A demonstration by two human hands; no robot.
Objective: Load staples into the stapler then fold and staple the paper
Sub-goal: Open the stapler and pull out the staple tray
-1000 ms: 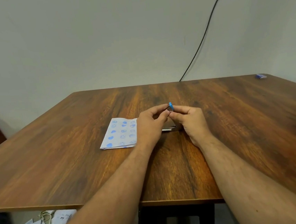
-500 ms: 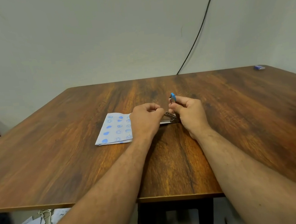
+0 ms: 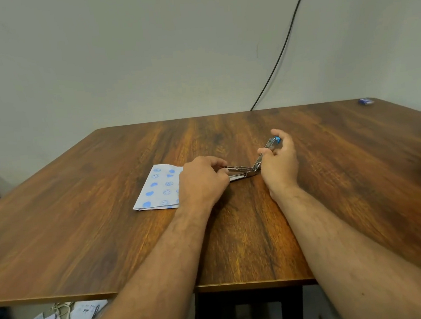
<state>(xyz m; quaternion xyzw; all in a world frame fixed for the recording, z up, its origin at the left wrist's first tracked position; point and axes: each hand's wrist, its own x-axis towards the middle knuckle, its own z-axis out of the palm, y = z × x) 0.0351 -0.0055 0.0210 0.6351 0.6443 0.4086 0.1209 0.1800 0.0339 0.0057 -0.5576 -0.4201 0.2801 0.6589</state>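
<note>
With the small chrome stapler (image 3: 244,172) pinned by the left hand (image 3: 202,183) mid-table and its blue-tipped lid (image 3: 270,147) pinched by the right hand (image 3: 279,163), a snap-shut is risked if that pinch slips.

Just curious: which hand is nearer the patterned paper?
Left. The left hand overlaps the paper's right edge; the right hand is further right, holding the stapler's raised top.

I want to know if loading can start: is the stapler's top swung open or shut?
Open: the right hand holds the stapler top tilted up, while the left hand holds its base.
</note>
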